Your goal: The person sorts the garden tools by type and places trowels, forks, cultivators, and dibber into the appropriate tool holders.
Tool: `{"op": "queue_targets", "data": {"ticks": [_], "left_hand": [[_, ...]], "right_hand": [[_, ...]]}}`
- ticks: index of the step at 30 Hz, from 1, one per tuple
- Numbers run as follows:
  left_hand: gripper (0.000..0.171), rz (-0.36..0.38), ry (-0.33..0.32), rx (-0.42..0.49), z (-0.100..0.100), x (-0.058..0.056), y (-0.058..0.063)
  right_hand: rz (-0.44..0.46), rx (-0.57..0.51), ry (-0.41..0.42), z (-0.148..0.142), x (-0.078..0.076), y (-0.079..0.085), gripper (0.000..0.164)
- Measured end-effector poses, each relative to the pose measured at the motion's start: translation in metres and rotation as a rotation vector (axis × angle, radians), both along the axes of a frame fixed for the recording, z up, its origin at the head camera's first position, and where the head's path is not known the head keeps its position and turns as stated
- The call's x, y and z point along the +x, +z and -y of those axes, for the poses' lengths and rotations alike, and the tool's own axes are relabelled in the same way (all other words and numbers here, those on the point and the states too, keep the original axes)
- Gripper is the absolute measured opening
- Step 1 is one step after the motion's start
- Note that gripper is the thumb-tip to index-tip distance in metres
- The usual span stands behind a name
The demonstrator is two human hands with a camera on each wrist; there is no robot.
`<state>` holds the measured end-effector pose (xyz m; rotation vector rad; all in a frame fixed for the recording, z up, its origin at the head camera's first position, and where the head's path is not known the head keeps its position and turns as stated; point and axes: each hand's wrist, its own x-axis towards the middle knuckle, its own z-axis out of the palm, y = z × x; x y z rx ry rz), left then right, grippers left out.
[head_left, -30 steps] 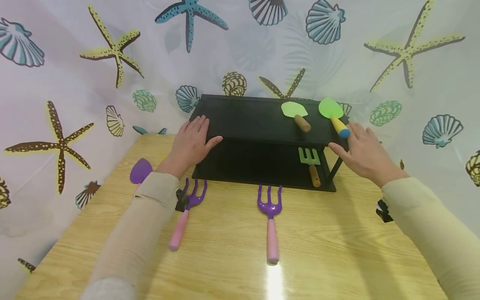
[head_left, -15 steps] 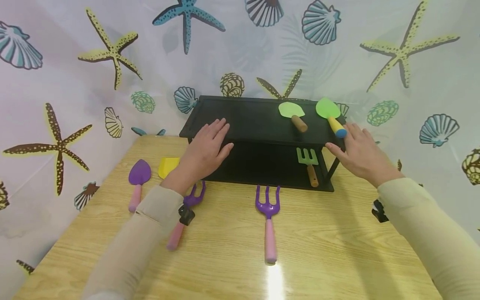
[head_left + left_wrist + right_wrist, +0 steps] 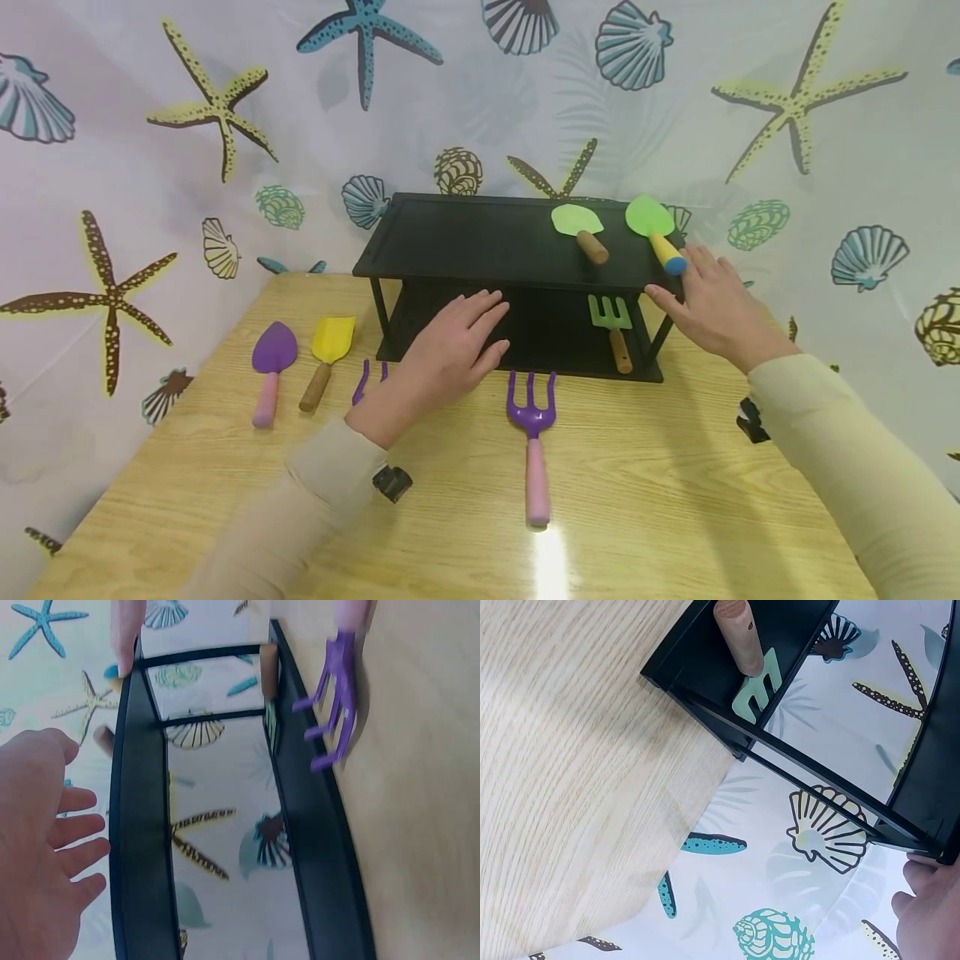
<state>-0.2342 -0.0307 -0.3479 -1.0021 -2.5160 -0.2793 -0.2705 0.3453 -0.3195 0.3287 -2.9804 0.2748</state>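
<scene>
My left hand [image 3: 450, 346] hovers before the black two-tier shelf [image 3: 480, 242], fingers loosely extended and holding nothing; in the left wrist view this hand [image 3: 45, 840] is beside the upper board. My right hand [image 3: 712, 308] rests against the shelf's right end, fingers outstretched and thumb by the front corner. A pale-green trowel [image 3: 577, 220] with a brown handle and a bright-green trowel [image 3: 651, 218] with a yellow, blue-ended handle lie on the top tier. Below them is a green hand fork [image 3: 611, 317]. My left forearm partly hides a purple-tined hand fork [image 3: 361, 383].
On the wooden table [image 3: 615, 500], a purple trowel [image 3: 274, 348] and a yellow scoop [image 3: 333, 337] lie left of the shelf. Another purple hand fork [image 3: 537, 479] with a pink handle lies in front. A patterned cloth [image 3: 480, 92] hangs behind.
My left hand has left the shelf's left end, moving right and toward me, uncovering the yellow scoop. My right hand stays at the right end. The view shifts slightly.
</scene>
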Motion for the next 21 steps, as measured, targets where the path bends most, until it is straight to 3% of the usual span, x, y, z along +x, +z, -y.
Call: {"op": "queue_targets", "data": {"ticks": [9,16,21], "left_hand": [[0.055,0.106,-0.042,0.068,-0.016,0.024,-0.022],[0.055,0.222,-0.094,0.065,-0.03,0.043,-0.045],[0.055,0.225,-0.137,0.032,-0.042,0.056,-0.062]], "right_hand": [[-0.011,-0.012,0.001,0.0,0.0,-0.001,0.095],[-0.016,-0.017,-0.001,0.0,0.001,-0.002,0.095],[-0.02,-0.021,0.0,0.0,0.0,-0.002,0.095]]}}
